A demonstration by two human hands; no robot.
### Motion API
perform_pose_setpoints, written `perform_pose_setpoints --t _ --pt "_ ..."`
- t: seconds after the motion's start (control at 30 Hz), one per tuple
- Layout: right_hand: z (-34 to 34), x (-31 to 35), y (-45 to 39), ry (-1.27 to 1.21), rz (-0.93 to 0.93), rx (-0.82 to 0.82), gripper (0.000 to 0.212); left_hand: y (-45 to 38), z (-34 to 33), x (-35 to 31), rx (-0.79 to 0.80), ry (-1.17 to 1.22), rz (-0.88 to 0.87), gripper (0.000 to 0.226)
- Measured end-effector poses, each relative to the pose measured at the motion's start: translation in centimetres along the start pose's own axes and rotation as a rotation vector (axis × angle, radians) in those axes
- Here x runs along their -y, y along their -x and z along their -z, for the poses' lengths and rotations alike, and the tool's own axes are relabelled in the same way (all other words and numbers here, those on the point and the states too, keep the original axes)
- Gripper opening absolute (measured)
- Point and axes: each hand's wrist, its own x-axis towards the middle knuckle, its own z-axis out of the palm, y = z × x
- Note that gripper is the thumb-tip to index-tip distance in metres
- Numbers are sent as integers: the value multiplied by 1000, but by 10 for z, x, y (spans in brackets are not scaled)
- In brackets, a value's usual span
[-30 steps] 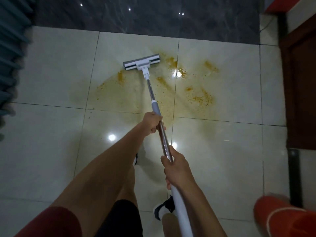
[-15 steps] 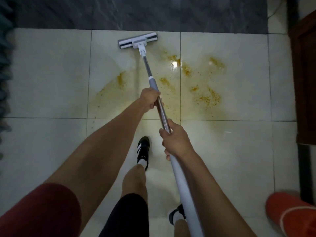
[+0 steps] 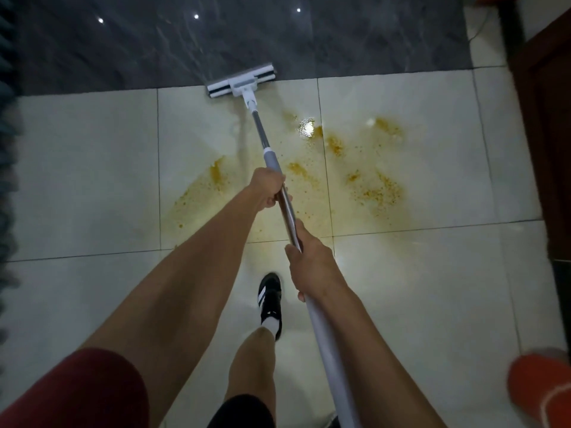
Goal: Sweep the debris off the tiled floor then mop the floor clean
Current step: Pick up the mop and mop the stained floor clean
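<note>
A flat white mop head (image 3: pixel 241 80) lies at the far edge of the pale tiled floor (image 3: pixel 86 186), right where the dark grey tiles begin. Its metal and white handle (image 3: pixel 285 208) runs back toward me. My left hand (image 3: pixel 267 189) grips the handle just below its grey collar. My right hand (image 3: pixel 312 265) grips it lower down, where the white tube starts. A wet yellow-brown stain (image 3: pixel 375 188) with gritty specks spreads over the tiles on both sides of the handle, mostly to the right.
Dark marble tiles (image 3: pixel 234 35) lie beyond the pale ones. A brown wooden door or cabinet (image 3: pixel 547 140) stands at the right. An orange bucket rim (image 3: pixel 542 393) shows at the lower right. My black and white shoe (image 3: pixel 270 299) is planted under the handle.
The mop head has slid away from me, out of the stain up to the border of the dark tiles. Both arms have stretched forward and I have stepped closer.
</note>
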Motion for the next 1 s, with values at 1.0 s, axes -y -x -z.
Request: perform_pose_setpoints --t 1.0 --pt "8 -364 301 -70 50 -82 49 277 -237 301 36 -129 17 22"
